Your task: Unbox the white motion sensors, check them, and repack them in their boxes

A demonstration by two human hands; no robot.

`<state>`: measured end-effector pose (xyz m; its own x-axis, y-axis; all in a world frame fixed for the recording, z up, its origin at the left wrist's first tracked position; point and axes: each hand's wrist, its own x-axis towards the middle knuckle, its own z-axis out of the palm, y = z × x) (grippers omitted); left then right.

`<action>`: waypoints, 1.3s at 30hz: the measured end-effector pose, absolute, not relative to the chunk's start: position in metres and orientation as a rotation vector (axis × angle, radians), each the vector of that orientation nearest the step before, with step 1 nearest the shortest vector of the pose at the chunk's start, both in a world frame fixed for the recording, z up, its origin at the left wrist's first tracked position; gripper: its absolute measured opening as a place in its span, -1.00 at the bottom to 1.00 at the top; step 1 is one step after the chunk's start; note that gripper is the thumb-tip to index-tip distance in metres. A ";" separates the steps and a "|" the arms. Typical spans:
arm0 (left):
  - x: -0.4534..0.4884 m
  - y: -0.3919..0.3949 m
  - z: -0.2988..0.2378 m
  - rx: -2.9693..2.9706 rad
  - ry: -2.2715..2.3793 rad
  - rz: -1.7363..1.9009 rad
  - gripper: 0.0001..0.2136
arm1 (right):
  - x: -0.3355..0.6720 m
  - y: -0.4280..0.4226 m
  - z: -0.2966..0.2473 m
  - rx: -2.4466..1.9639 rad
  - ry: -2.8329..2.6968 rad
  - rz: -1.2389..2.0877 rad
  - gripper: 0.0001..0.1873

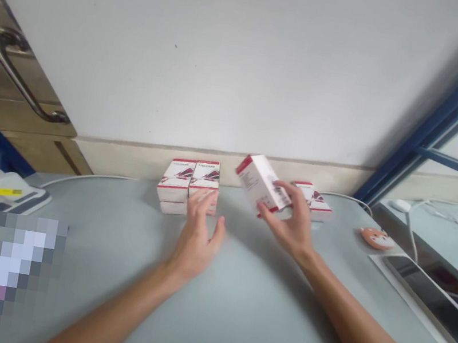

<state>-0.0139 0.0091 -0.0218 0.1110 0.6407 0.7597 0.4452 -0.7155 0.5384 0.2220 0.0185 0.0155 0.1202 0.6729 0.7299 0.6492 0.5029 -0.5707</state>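
Note:
A white and red carton (260,182) is tilted above the table, gripped at its lower right end by my right hand (290,222). My left hand (199,236) has its fingers apart in front of a stack of similar cartons (176,177); whether the fingertips touch the stack I cannot tell. That stack stands two wide and two high near the wall, its lower layer partly covered by the left fingers. Behind my right hand, more of these cartons (321,206) lie on the table, partly hidden by it.
The grey-green table (118,270) meets a pale wall. On the right are an orange and white animal-shaped object (377,238) and a dark flat device (430,299) on a white sheet. At left stands a white power strip (12,195) with cables, near a metal handle (22,75).

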 end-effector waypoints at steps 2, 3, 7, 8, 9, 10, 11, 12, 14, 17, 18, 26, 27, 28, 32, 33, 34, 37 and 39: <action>-0.011 0.003 -0.024 2.319 1.116 1.562 -0.38 | 0.230 0.023 0.011 -1.316 -1.480 -0.203 -0.52; -0.009 0.001 -0.025 2.363 1.118 1.512 -0.39 | 0.232 0.025 0.007 -1.362 -1.500 -0.279 -0.55; -0.013 0.001 -0.016 2.421 1.195 1.579 -0.42 | 0.226 0.025 -0.010 -1.332 -1.813 -0.415 -0.60; -0.017 0.005 -0.012 2.418 1.227 1.669 -0.43 | 0.223 0.024 -0.013 -1.315 -1.872 -0.419 -0.59; -0.022 0.010 -0.008 2.410 1.256 1.778 -0.43 | 0.219 0.023 -0.014 -1.308 -1.892 -0.414 -0.58; -0.028 0.015 -0.004 2.394 1.286 1.888 -0.43 | 0.216 0.021 -0.015 -1.313 -1.873 -0.404 -0.57; -0.035 0.021 0.000 2.358 1.331 1.989 -0.44 | 0.213 0.020 -0.014 -1.318 -1.825 -0.392 -0.56; -0.042 0.028 0.002 2.301 1.386 2.072 -0.46 | 0.210 0.018 -0.010 -1.317 -1.754 -0.392 -0.56; -0.056 0.039 0.004 2.092 1.546 2.163 -0.51 | 0.204 0.016 0.001 -1.261 -1.614 -0.442 -0.54; -0.069 0.053 -0.001 1.651 1.618 2.086 -0.57 | 0.180 0.015 0.029 -1.079 -1.614 -0.557 -0.50; -0.071 0.056 -0.004 1.513 1.569 2.025 -0.59 | 0.166 0.016 0.039 -1.024 -1.684 -0.558 -0.48; -0.072 0.071 -0.014 1.246 1.383 1.974 -0.57 | 0.036 0.061 0.063 -0.933 -2.283 -0.543 -0.62; -0.072 0.072 -0.013 1.226 1.377 1.989 -0.55 | 0.030 0.067 0.060 -0.926 -2.278 -0.525 -0.64; -0.073 0.072 -0.013 1.209 1.375 2.001 -0.54 | 0.028 0.072 0.057 -0.917 -2.267 -0.497 -0.65; -0.074 0.071 -0.017 1.217 1.378 1.998 -0.56 | 0.033 0.079 0.055 -0.920 -2.222 -0.296 -0.65; -0.074 0.071 -0.018 1.233 1.378 1.990 -0.57 | 0.038 0.077 0.058 -0.920 -2.226 -0.220 -0.65; -0.074 0.070 -0.019 1.250 1.380 1.981 -0.57 | 0.045 0.075 0.061 -0.905 -2.229 -0.137 -0.64; -0.074 0.066 -0.016 1.305 1.396 1.971 -0.56 | 0.089 0.070 0.066 -0.809 -2.191 0.059 -0.48; -0.071 0.059 -0.010 1.407 1.427 2.052 -0.51 | 0.142 0.069 0.060 -0.875 -2.155 0.004 -0.47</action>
